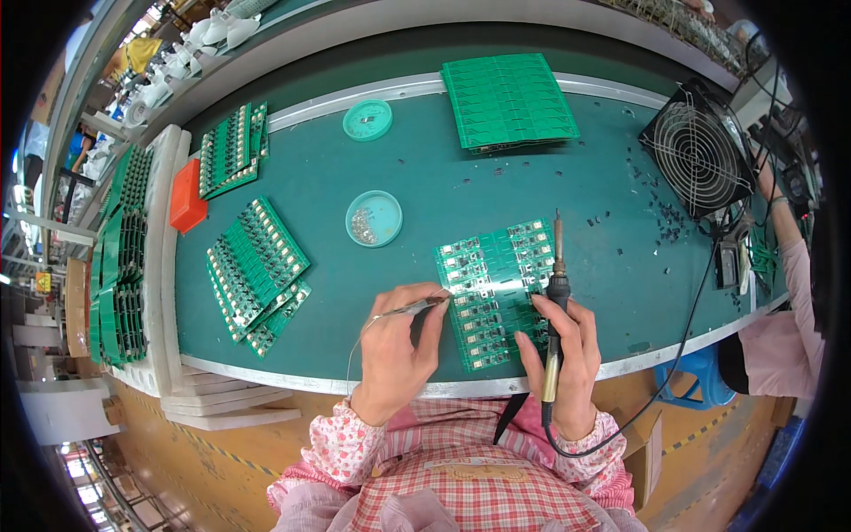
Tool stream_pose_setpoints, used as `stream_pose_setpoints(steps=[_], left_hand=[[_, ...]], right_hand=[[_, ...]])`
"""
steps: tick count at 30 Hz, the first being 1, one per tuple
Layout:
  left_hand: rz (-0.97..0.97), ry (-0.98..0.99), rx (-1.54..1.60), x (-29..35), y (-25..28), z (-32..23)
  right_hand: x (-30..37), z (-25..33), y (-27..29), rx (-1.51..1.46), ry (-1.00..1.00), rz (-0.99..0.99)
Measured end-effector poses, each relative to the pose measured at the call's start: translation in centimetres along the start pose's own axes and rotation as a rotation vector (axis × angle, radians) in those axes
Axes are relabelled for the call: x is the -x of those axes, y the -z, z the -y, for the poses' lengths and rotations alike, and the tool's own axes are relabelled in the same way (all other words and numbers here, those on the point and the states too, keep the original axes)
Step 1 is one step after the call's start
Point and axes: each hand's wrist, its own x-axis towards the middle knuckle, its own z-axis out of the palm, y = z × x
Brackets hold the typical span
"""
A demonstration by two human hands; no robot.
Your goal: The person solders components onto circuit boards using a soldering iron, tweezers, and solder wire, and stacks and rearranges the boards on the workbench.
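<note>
A green circuit board panel (487, 339) with rows of small parts lies at the bench's near edge, between my hands. My left hand (392, 359) is closed in a pinch on slim silver tweezers (409, 309), tips at the panel's left edge. A thin wire curves down from that hand. My right hand (574, 355) is closed around a soldering iron (551, 359), its tip pointing away from me beside the panel's right edge. My right fingertips are over or touching the panel; which, I cannot tell.
Two turquoise dishes (399, 232), the nearer holding tiny parts, stand beyond my left hand. Board stacks (257, 266) lie left, near a red box (188, 199). Green panels (505, 97) are piled at the back. A fan (696, 151) stands right, near black bits and another person's arm (787, 230).
</note>
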Motion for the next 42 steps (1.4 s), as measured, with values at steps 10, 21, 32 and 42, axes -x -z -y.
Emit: stream_pose_setpoints(steps=[10, 21, 32, 42], left_hand=[[0.014, 0.039, 0.016, -0.2, -0.6, 0.2], [0.011, -0.067, -0.073, -0.4, -0.9, 0.2], [0.007, -0.064, -0.065, -0.4, -0.9, 0.2], [-0.021, -0.085, -0.064, -0.3, -1.1, 0.6]], right_hand=[[0.1, -0.2, -0.1, -0.015, 0.006, -0.006], [-0.1, -0.2, 0.0, 0.021, 0.057, -0.015], [-0.2, 0.5, 1.1, -0.392, 0.035, -0.057], [-0.7, 0.8, 0.8, -0.656, 0.031, -0.038]])
